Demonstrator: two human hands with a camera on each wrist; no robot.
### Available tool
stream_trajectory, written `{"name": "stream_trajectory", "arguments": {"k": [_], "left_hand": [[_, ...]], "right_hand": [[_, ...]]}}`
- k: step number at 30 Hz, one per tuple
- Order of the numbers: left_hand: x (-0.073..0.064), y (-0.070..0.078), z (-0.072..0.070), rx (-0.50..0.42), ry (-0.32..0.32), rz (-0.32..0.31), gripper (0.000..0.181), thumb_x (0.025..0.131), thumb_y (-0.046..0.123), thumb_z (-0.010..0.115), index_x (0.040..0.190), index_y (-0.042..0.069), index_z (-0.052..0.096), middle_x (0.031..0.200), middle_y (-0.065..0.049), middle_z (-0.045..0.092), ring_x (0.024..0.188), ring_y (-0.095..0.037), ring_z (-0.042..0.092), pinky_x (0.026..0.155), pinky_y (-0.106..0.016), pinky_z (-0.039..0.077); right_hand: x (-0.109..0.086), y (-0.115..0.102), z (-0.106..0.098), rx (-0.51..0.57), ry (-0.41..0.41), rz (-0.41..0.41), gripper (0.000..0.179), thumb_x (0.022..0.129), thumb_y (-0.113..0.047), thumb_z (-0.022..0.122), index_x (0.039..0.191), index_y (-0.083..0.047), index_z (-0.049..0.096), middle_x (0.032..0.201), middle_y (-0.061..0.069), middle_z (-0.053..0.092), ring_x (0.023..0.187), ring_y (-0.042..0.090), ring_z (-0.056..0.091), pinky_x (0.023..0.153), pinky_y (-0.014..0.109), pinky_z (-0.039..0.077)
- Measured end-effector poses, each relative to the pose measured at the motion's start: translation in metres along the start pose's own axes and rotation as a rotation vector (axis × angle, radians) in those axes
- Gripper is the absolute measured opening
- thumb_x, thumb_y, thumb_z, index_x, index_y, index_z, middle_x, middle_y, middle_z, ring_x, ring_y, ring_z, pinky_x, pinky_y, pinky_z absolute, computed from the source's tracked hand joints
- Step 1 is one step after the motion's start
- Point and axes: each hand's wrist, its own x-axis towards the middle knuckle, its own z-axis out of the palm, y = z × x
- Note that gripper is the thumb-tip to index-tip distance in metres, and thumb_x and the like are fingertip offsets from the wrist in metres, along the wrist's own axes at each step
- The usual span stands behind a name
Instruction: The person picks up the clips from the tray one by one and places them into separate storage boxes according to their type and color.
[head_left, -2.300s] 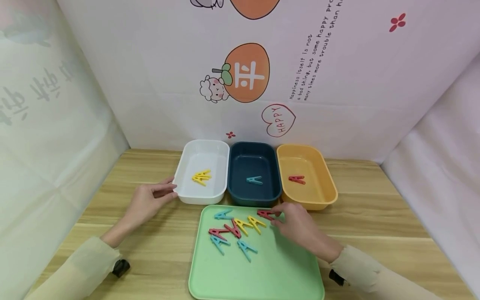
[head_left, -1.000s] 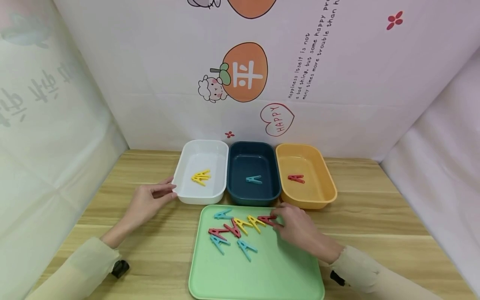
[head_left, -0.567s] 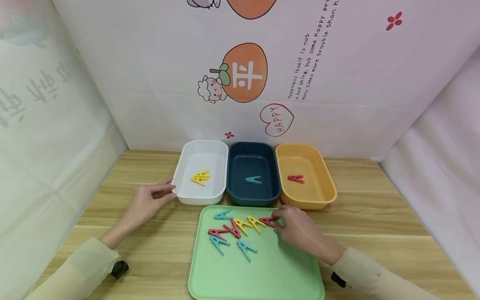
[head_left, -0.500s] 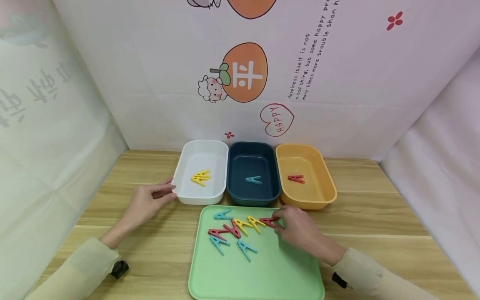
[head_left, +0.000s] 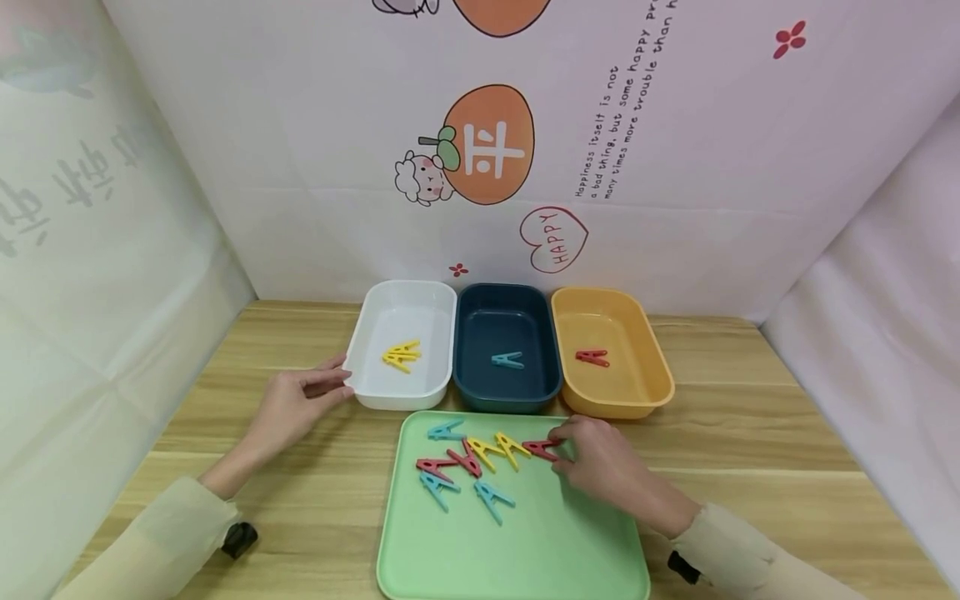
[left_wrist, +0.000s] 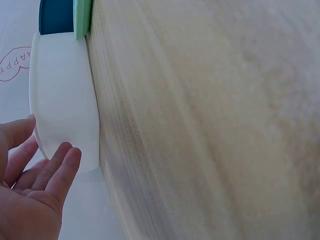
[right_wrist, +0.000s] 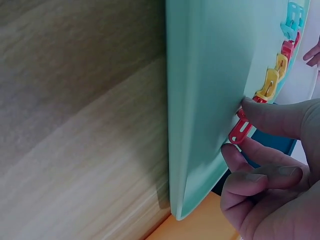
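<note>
My right hand (head_left: 603, 462) pinches a red clothespin (head_left: 538, 450) between thumb and index finger, at the far right part of the green tray (head_left: 517, 558). In the right wrist view, the red clothespin (right_wrist: 240, 131) lies between the thumb tip and index fingertip, low over the tray. Left of it on the tray lie yellow clothespins (head_left: 512, 450), red clothespins (head_left: 467, 460) and blue clothespins (head_left: 493, 500). My left hand (head_left: 288, 408) touches the left side of the white bin (head_left: 411, 400) with fairly straight fingers; in the left wrist view, its fingertips (left_wrist: 74, 155) are against the bin's outer wall.
A dark blue bin (head_left: 506, 400) holding a blue clothespin and an orange-yellow bin (head_left: 648, 367) holding a red one stand beside the white bin, which has yellow clothespins inside. All sit on a wooden table (head_left: 315, 517) before a printed cloth backdrop (head_left: 337, 167).
The red clothespin at my right hand first turned and slid down the tray, then shifted slightly right with the fingers. My left hand stays at the white bin.
</note>
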Motion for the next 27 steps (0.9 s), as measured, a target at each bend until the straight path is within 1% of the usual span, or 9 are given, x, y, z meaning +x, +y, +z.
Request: {"name": "stream_trajectory", "arguments": {"k": [7,13,15,18,22,25,27], "left_hand": [[0.000,0.001,0.000,-0.001,0.005,0.004,0.028,0.095,0.009,0.081,0.118,-0.007,0.076,0.141,-0.019,0.064,0.115,-0.034,0.070,0.082,-0.015,0.057],[-0.001,0.002,-0.001,0.001,0.001,-0.002,0.029,0.095,0.010,0.082,0.118,-0.007,0.076,0.141,-0.019,0.063,0.116,-0.034,0.070,0.082,-0.015,0.057],[-0.001,0.002,-0.001,-0.004,0.002,-0.003,0.029,0.095,0.010,0.082,0.118,-0.007,0.076,0.141,-0.019,0.063,0.115,-0.033,0.070,0.082,-0.015,0.057],[-0.001,0.001,0.000,-0.016,0.001,-0.001,0.029,0.095,0.008,0.082,0.118,-0.008,0.076,0.141,-0.020,0.063,0.113,-0.033,0.071,0.082,-0.016,0.058],[-0.001,0.001,0.000,-0.014,0.001,0.002,0.029,0.095,0.009,0.082,0.118,-0.007,0.076,0.141,-0.019,0.063,0.113,-0.032,0.072,0.082,-0.016,0.058],[-0.001,0.001,0.000,-0.009,0.002,-0.001,0.029,0.095,0.010,0.082,0.118,-0.007,0.077,0.141,-0.018,0.064,0.114,-0.032,0.071,0.082,-0.016,0.058],[-0.001,0.001,0.000,-0.008,0.001,-0.001,0.029,0.095,0.010,0.082,0.119,-0.007,0.076,0.141,-0.018,0.064,0.114,-0.033,0.071,0.082,-0.016,0.058]], "right_hand": [[-0.002,0.002,-0.001,0.011,-0.003,-0.006,0.023,0.078,-0.009,0.093,0.098,-0.013,0.083,0.091,-0.007,0.069,0.082,0.014,0.059,0.079,0.040,0.057],[-0.004,0.004,-0.005,0.028,-0.036,0.036,0.027,0.078,-0.014,0.095,0.103,-0.012,0.084,0.093,-0.005,0.067,0.081,0.016,0.056,0.075,0.038,0.054],[-0.005,0.004,-0.005,0.034,-0.036,0.049,0.027,0.078,-0.014,0.095,0.102,-0.012,0.084,0.092,-0.005,0.066,0.081,0.016,0.056,0.076,0.038,0.053],[-0.007,0.006,-0.005,0.045,-0.015,0.049,0.025,0.078,-0.013,0.095,0.101,-0.014,0.084,0.095,-0.006,0.069,0.087,0.017,0.060,0.082,0.041,0.056],[-0.010,0.011,-0.006,0.085,0.029,0.043,0.027,0.079,-0.010,0.093,0.104,-0.013,0.083,0.103,-0.003,0.076,0.100,0.022,0.068,0.091,0.048,0.058],[-0.012,0.014,-0.008,0.122,0.051,0.042,0.032,0.079,-0.008,0.092,0.109,-0.009,0.083,0.104,0.000,0.078,0.103,0.025,0.070,0.090,0.049,0.059],[-0.013,0.016,-0.009,0.140,0.061,0.044,0.034,0.080,-0.008,0.092,0.113,-0.008,0.082,0.102,0.001,0.078,0.103,0.025,0.070,0.088,0.046,0.059]]}}
